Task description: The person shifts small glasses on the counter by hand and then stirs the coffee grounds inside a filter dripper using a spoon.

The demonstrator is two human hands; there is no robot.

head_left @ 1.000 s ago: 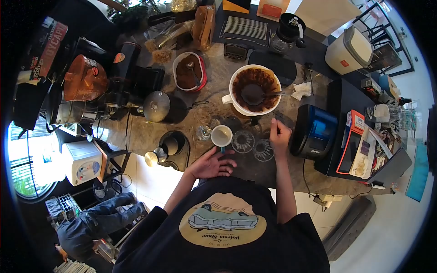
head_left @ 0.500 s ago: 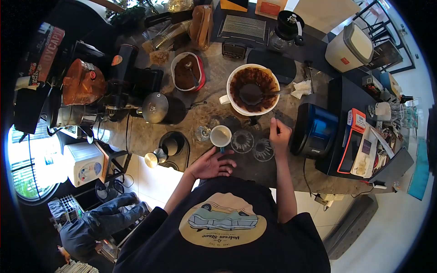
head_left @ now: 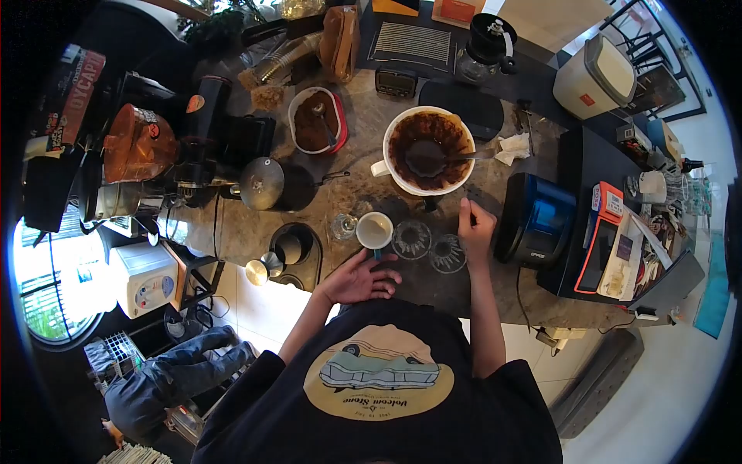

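My left hand (head_left: 360, 279) rests at the counter's front edge with its fingers spread, just below a small white cup (head_left: 375, 230). Curled closed, my right hand (head_left: 477, 226) lies on the counter with the index finger pointing up; what it holds, if anything, is hidden. Two clear ribbed glasses, one at centre (head_left: 411, 240) and one further right (head_left: 447, 254), stand between the hands. Above them is a white cup-shaped dripper (head_left: 429, 151) with wet coffee grounds and a spoon in it. A small clear glass (head_left: 344, 226) stands left of the white cup.
A red-rimmed tub of ground coffee (head_left: 316, 121), a metal kettle (head_left: 262, 183) and a grinder (head_left: 139, 145) stand to the left. On the right are a blue-black printer (head_left: 535, 220) and a crumpled tissue (head_left: 512, 148). Another person (head_left: 158, 390) bends over at the lower left.
Both hands hold the same poses. The view has shifted slightly, and objects appear a little displaced in it. The other person has moved slightly.
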